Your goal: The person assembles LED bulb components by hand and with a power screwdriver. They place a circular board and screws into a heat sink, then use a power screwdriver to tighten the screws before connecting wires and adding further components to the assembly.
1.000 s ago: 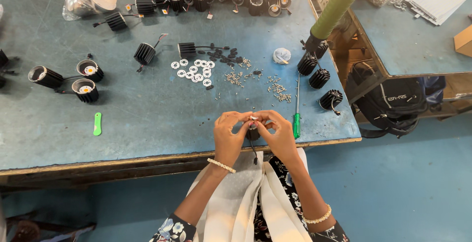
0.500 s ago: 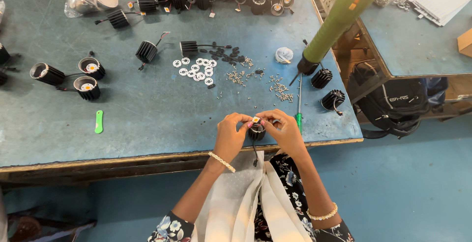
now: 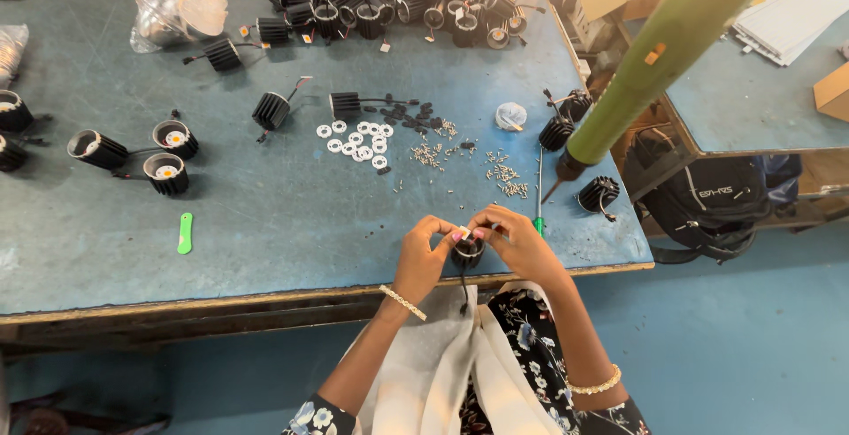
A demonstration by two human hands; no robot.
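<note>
You have three open-faced black housings [image 3: 165,172] at left, one green tag [image 3: 184,232], one green-handled screwdriver [image 3: 538,214], one clear bag [image 3: 175,9], and one suspended green power driver [image 3: 654,55].

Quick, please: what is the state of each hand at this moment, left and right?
Left hand: closed, fingertips pinching the small black ribbed cylindrical lamp housing.
Right hand: closed on the same housing, from the other side.

You see a blue-grey table [image 3: 265,223], black finned lamp housings [image 3: 166,174], white washers [image 3: 358,145], a green handle [image 3: 185,232], and floral sleeves [image 3: 539,347].
</note>
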